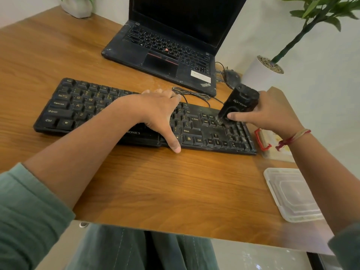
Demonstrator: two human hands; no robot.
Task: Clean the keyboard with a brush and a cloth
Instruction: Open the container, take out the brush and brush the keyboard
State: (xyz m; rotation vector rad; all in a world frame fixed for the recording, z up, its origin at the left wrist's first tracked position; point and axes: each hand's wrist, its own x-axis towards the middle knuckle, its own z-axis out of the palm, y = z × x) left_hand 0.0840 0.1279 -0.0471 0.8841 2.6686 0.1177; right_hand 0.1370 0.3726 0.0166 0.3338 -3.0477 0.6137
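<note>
A black wired keyboard (81,106) lies across the wooden desk (155,188). My left hand (155,114) rests flat over its middle, fingers reaching past the top edge and thumb hanging over the front edge. My right hand (272,114) grips a black brush tool (240,102) from the right. The tool's bristled lower end touches the keys just left of the number pad. No cloth is visible.
An open black laptop (165,47) stands behind the keyboard, its cable (192,94) coiled between them. A white plant pot (259,75) sits at the back right. A red-clipped box (270,143) and a clear plastic lid (292,193) lie at the right. Another pot (78,6) is at the back left.
</note>
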